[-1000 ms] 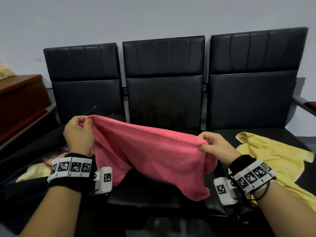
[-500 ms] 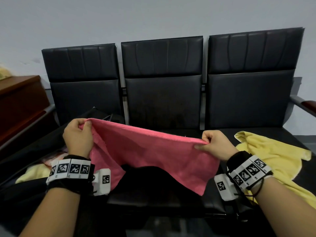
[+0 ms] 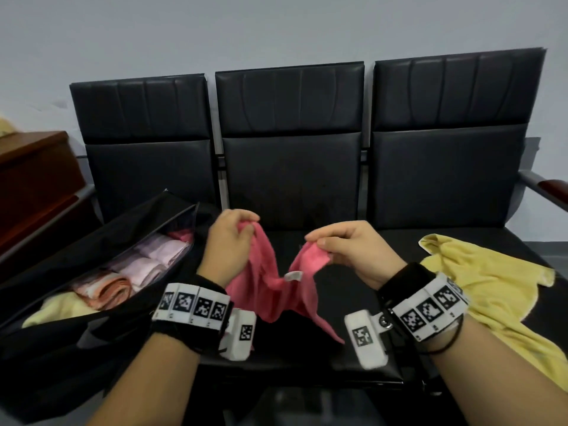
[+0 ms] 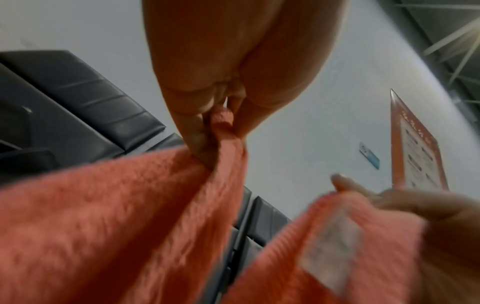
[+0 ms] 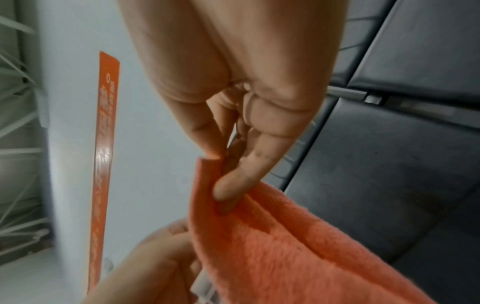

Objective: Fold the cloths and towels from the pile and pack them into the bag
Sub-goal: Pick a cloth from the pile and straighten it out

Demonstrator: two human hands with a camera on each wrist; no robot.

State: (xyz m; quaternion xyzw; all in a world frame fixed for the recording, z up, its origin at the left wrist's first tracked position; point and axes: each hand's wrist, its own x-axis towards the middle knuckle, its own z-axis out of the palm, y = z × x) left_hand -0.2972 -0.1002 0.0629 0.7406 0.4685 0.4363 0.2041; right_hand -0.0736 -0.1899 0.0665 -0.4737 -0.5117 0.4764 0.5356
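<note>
A pink towel [image 3: 267, 281] hangs in a sagging fold over the middle seat, a white label [image 3: 293, 275] showing at its dip. My left hand [image 3: 242, 232] pinches one top corner; in the left wrist view the pink towel [image 4: 109, 216] runs up between thumb and fingertips [image 4: 197, 139]. My right hand [image 3: 319, 241] pinches the other corner, seen close in the right wrist view as pink towel [image 5: 285, 246] under the fingertips [image 5: 228, 189]. The two hands are close together. An open black bag [image 3: 101, 241] at left holds several folded cloths [image 3: 135, 272].
A crumpled yellow towel [image 3: 488, 287] lies on the right seat. The black three-seat bench [image 3: 289, 167] backs onto a grey wall. A brown wooden cabinet [image 3: 33, 186] stands at far left, and a bench armrest [image 3: 547, 192] juts out at the right edge.
My hands have come together from wide apart, so the stretched pink towel now sags folded between them. The view has tipped down, showing the open bag's contents.
</note>
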